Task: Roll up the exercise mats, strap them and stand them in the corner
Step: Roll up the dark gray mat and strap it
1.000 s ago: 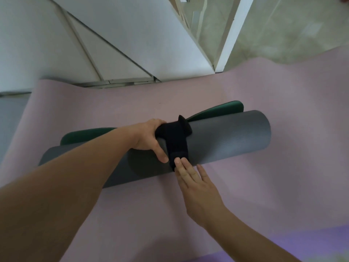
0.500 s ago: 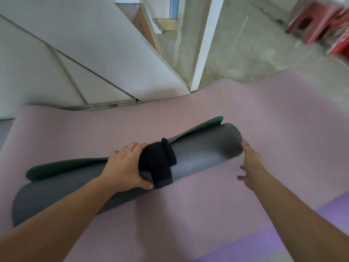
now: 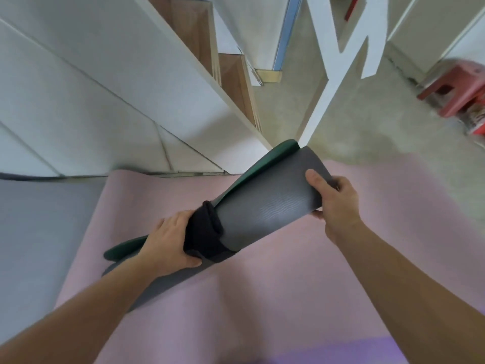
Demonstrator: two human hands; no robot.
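Lifting the strapped mat (image 3: 265, 206), left hand (image 3: 168, 245) and right hand (image 3: 338, 203) fingers grasping it, ready for carrying off and standing upright.

This is looking like the ground floor of a house, with the open space beside the stairs being used for exercise. A white panelled staircase side (image 3: 91, 95) is running up along the left, and brown wooden steps (image 3: 233, 82) are showing behind it. A bare pale concrete floor (image 3: 380, 132) is stretching away to the right, where a slanted white support post (image 3: 319, 109) is standing and a small red plastic stool (image 3: 454, 85), blurred, is sitting near the wall. A wide pink foam exercise mat (image 3: 262, 298) is lying spread over the floor. A purple mat (image 3: 354, 354) is peeking in at its near edge, and a rolled grey foam mat (image 3: 267, 206) is slanting across it.
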